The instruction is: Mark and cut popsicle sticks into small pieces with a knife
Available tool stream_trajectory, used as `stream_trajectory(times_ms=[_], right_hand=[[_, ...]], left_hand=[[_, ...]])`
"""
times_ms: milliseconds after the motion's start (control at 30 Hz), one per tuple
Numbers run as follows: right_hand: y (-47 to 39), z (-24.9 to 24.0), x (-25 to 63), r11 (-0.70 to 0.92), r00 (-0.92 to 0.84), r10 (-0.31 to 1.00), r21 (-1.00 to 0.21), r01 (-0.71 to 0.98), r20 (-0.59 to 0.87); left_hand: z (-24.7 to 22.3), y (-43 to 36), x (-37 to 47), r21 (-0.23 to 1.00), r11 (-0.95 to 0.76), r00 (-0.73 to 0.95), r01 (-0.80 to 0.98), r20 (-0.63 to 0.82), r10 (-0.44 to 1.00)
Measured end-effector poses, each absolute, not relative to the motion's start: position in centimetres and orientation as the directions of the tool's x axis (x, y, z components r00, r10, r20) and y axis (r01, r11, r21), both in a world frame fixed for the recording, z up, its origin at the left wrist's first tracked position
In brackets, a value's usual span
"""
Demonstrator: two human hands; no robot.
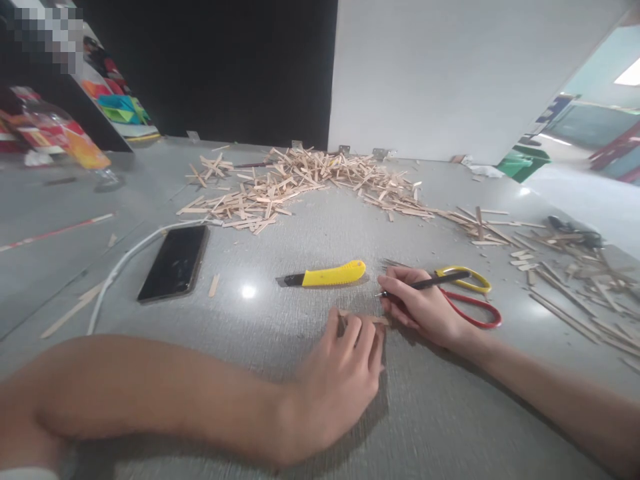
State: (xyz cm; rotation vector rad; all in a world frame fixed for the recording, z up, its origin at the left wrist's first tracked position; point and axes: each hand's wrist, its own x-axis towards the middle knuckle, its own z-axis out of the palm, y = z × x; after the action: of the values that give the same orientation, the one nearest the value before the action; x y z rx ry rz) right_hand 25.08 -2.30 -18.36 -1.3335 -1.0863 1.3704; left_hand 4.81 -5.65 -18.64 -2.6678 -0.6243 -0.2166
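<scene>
My left hand (pixel 350 373) is curled over a short, thin wooden strip (pixel 379 321) on the grey table, its fingertips pressing on it. Between the fingers of my right hand (pixel 417 303) is a slim black pen (pixel 440 280), its tip pointing left above the strip. Under and behind that hand lie scissors (pixel 473 316) with one red and one yellow handle loop; their blades are partly covered. Just beyond both hands rests a yellow utility knife (pixel 335 274), its dark blade end to the left.
A heap of wooden strips (pixel 300 177) lies along the back panel, with more strips (pixel 565 273) at right. On the left are a black phone (pixel 175 262), a white cable (pixel 125 257) and a tilted plastic bottle (pixel 75 140). A green bin (pixel 525 163) stands beyond the table.
</scene>
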Motion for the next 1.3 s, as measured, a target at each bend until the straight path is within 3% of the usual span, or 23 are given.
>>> stream_trajectory(times_ms=[367, 500, 600, 700, 833, 967, 1133, 1300], right_hand=[[-2.5, -18.0, 24.8, -0.177, 0.007, 0.984, -0.984, 0.008, -0.177], [-2.6, -17.9, 24.8, -0.17, -0.007, 0.985, -0.985, -0.006, -0.17], [-2.7, -18.3, 24.9, -0.161, -0.022, 0.987, -0.987, -0.014, -0.161], [-2.6, -18.7, 25.2, -0.151, -0.035, 0.988, -0.988, -0.031, -0.15], [-2.5, -18.7, 25.3, -0.148, -0.041, 0.988, -0.989, -0.025, -0.147], [-2.7, -18.2, 25.1, -0.115, -0.044, 0.992, -0.993, -0.01, -0.115], [-2.8, -18.4, 25.2, -0.107, -0.053, 0.993, -0.994, 0.015, -0.108], [-2.7, -18.5, 25.3, -0.083, -0.071, 0.994, -0.996, 0.037, -0.086]], left_hand=[[-18.9, -5.2, 4.7, -0.279, -0.856, 0.896, 0.436, 0.228, 0.382], [-19.1, -5.2, 4.7, -0.309, -0.865, 0.907, 0.395, 0.279, 0.314], [-18.7, -4.7, 4.9, -0.261, -0.878, 0.892, 0.401, 0.331, 0.309], [-17.5, -4.0, 5.1, -0.098, -0.925, 0.875, 0.366, 0.373, 0.307], [-15.1, -3.8, 4.9, 0.253, -0.937, 0.908, 0.24, 0.283, 0.309], [-13.3, -3.7, 4.7, 0.383, -0.887, 0.861, 0.257, 0.326, 0.39], [-11.2, -3.3, 4.4, 0.656, -0.741, 0.881, 0.144, 0.256, 0.398], [-8.3, -4.3, 3.4, 0.855, -0.518, 0.783, -0.01, 0.33, 0.528]])
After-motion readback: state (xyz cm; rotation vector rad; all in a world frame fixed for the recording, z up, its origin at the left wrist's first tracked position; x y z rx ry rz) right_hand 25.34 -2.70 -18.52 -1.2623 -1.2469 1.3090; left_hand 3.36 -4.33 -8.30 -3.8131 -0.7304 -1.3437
